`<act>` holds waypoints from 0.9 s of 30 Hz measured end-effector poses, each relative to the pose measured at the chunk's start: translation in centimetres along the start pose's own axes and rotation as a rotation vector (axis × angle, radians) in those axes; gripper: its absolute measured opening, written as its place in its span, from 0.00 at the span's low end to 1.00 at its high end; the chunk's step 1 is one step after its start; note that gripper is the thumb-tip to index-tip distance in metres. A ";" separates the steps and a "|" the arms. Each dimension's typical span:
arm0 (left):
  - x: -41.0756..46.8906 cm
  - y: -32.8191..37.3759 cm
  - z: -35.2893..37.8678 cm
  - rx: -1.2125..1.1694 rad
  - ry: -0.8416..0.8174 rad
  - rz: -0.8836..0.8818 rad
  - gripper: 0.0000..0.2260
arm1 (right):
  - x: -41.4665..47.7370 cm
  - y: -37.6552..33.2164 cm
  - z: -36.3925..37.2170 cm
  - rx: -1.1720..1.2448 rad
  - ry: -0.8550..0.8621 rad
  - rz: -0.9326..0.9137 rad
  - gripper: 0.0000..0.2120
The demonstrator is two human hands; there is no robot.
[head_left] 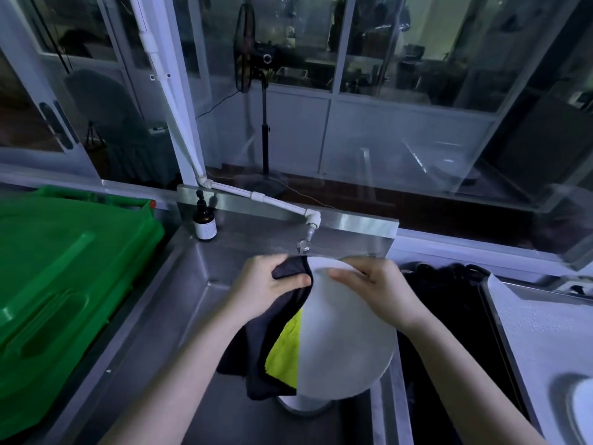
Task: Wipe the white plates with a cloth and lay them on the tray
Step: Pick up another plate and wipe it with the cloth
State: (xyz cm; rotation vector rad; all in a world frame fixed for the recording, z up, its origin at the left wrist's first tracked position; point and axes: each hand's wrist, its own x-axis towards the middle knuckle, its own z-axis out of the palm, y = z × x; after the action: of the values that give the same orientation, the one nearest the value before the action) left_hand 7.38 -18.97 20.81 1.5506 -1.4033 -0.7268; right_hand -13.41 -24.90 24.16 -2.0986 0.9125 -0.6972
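While near tap, plate; bin leftward.

Nothing legible was in view. The only label was a white one on the brown pump bottle, which stood at the back of the steel bench. Its print was too small and blurred to read.

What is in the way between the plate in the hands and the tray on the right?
Nothing visible blocks it. The plate is held over the sink; only a low dark area lies before the tray, where another plate sits near the front.
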 end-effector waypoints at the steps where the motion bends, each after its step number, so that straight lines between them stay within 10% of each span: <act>1: -0.4 -0.4 0.2 -0.057 0.115 -0.049 0.10 | 0.0 0.1 -0.4 0.076 0.073 0.037 0.16; 7: -1.8 -1.9 2.6 -0.443 0.559 -0.376 0.08 | -1.7 1.8 3.8 0.512 0.641 0.347 0.20; 17: 0.0 0.7 0.0 0.017 0.001 0.088 0.11 | 0.9 0.0 0.1 -0.120 0.005 -0.061 0.11; 27: -1.6 -0.8 -0.3 -0.196 0.283 -0.136 0.03 | -0.9 1.8 1.2 0.119 0.397 0.197 0.23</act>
State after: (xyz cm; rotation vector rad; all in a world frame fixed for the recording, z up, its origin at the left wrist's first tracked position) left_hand 7.73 -17.35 20.01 1.5358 -0.9976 -0.6738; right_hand -13.79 -24.57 21.88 -1.7659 1.2401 -1.0560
